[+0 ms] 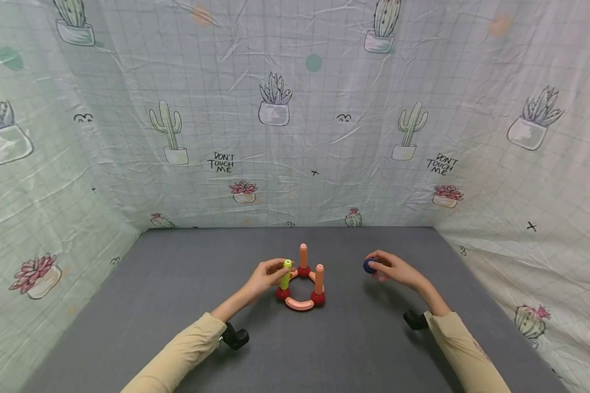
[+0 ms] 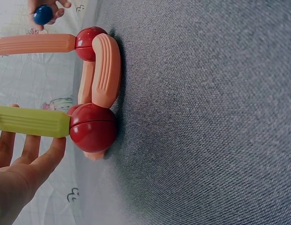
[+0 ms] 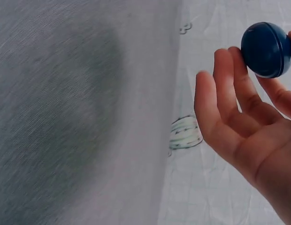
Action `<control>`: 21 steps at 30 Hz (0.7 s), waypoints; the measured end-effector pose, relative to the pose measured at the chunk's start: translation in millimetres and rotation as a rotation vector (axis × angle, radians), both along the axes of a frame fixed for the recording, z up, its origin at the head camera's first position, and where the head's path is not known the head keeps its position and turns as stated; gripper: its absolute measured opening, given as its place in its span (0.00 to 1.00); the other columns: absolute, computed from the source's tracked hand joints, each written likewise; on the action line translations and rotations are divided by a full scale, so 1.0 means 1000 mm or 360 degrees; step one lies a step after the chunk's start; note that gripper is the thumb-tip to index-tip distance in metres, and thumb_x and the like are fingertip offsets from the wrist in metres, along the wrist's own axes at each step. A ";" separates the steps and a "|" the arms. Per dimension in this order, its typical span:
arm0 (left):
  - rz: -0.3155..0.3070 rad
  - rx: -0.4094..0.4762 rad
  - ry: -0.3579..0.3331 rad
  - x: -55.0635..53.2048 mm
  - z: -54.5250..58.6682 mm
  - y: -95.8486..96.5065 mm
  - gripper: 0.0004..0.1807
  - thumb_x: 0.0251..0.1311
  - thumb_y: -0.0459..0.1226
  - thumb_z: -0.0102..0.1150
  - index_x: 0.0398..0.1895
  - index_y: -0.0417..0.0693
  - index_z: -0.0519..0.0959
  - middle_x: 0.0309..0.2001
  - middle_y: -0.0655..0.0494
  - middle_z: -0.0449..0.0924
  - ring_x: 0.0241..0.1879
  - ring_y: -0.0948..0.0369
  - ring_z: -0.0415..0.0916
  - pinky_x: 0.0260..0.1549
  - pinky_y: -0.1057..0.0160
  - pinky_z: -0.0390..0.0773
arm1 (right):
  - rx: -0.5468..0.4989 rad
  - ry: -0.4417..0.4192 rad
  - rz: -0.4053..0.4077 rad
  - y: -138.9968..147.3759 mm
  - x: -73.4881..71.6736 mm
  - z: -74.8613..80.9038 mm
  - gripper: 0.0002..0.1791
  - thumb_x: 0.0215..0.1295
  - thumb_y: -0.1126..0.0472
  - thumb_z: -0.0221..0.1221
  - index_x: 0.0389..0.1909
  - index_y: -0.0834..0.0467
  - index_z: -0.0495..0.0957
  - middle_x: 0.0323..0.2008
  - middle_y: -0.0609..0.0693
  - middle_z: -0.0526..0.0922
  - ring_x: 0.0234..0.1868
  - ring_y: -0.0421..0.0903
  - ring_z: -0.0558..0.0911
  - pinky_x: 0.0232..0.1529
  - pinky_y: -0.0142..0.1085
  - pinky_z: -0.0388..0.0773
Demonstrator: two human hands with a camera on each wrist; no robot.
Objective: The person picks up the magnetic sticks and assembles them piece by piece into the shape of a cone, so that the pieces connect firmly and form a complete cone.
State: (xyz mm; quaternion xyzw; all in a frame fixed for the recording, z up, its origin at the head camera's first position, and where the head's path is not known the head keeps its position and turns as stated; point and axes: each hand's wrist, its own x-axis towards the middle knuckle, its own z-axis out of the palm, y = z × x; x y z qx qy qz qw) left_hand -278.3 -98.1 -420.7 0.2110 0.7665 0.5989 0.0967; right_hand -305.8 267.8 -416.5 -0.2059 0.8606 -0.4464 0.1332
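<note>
A ring of curved orange bars (image 1: 300,305) and red balls (image 1: 318,298) sits on the grey table. Two orange sticks (image 1: 319,279) rise from its balls at the back and right. On the left ball (image 2: 93,127) stands a yellow-green stick (image 1: 285,279), which my left hand (image 1: 269,274) holds near its upper part; the thumb is hidden in the left wrist view. To the right of the ring, above the table, my right hand (image 1: 395,269) pinches a blue ball (image 3: 264,49) at the fingertips. Its other fingers are spread and slightly bent.
Around the table (image 1: 201,262) hangs a pale cloth (image 1: 295,142) printed with cacti, along the back and both sides. Black wrist devices (image 1: 236,336) sit below both forearms.
</note>
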 end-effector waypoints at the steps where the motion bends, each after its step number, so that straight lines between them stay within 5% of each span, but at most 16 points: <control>1: 0.0006 0.0000 -0.0012 0.001 0.001 0.000 0.20 0.63 0.36 0.45 0.55 0.33 0.68 0.53 0.32 0.70 0.52 0.41 0.69 0.46 0.52 0.74 | -0.0028 -0.0026 0.0011 -0.002 -0.001 0.002 0.26 0.66 0.48 0.45 0.56 0.63 0.64 0.45 0.60 0.74 0.43 0.56 0.77 0.41 0.46 0.76; 5: 0.0015 -0.0005 -0.0022 0.002 0.003 0.001 0.20 0.63 0.36 0.46 0.55 0.33 0.68 0.53 0.32 0.69 0.52 0.42 0.69 0.46 0.52 0.73 | -0.0165 -0.0163 0.0048 -0.009 -0.005 0.011 0.26 0.66 0.48 0.45 0.56 0.62 0.62 0.46 0.60 0.72 0.45 0.59 0.76 0.45 0.53 0.72; 8: 0.0012 -0.0001 -0.0033 0.001 0.003 0.001 0.20 0.63 0.36 0.46 0.55 0.33 0.67 0.53 0.33 0.70 0.53 0.41 0.68 0.46 0.51 0.73 | -0.0232 -0.0220 0.0087 -0.016 -0.008 0.017 0.27 0.65 0.47 0.45 0.56 0.62 0.61 0.46 0.59 0.71 0.43 0.53 0.78 0.47 0.54 0.71; 21: 0.0048 -0.0042 -0.0058 0.002 0.007 0.003 0.19 0.62 0.37 0.48 0.54 0.37 0.70 0.52 0.37 0.73 0.51 0.46 0.72 0.44 0.51 0.75 | -0.0285 -0.0167 0.0297 -0.064 -0.020 0.042 0.24 0.65 0.48 0.47 0.55 0.61 0.63 0.46 0.56 0.71 0.41 0.50 0.78 0.43 0.44 0.75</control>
